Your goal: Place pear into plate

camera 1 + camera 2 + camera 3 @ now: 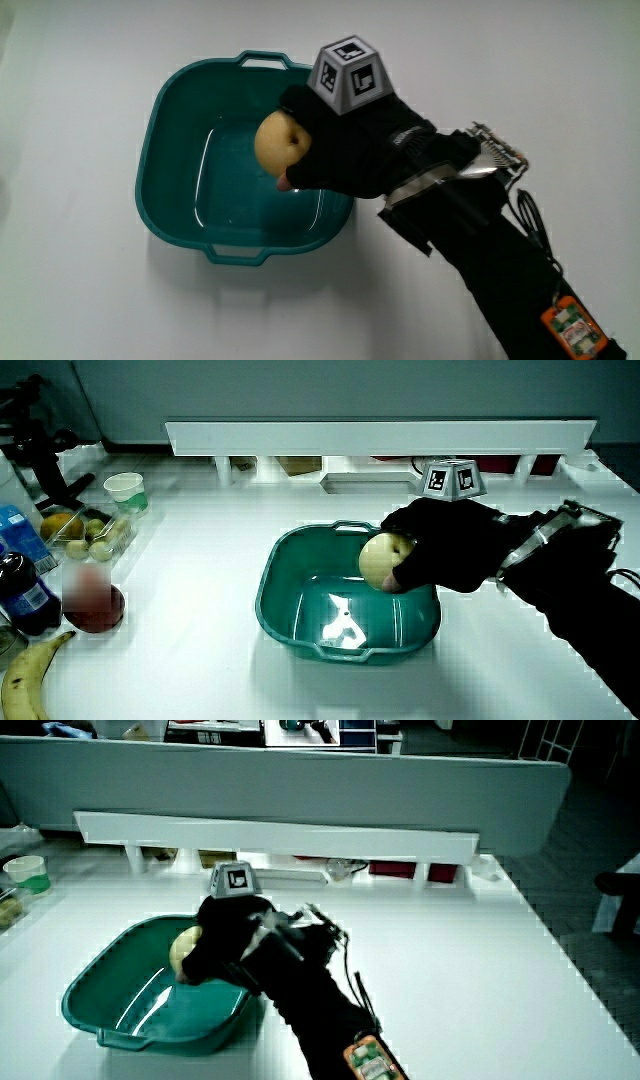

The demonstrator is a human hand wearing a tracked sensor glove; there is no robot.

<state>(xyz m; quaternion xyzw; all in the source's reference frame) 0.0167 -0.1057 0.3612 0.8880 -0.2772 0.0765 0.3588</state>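
A yellow pear [279,142] is held in the gloved hand [335,150], whose fingers curl around it. The hand and pear hang over the inside of a teal basin-like plate [170,200] with handles. In both side views the pear [380,560] [185,952] sits above the plate's rim [290,622] [95,1010], not resting on its floor. The patterned cube [350,73] rides on the back of the hand. The black forearm [500,280] runs from the hand toward the person.
In a side view, at the table's edge stand a green cup [126,492], a clear box of fruit [85,530], a red cup [93,605], a dark bottle [25,595] and a banana [30,675]. A low partition [380,435] runs along the table.
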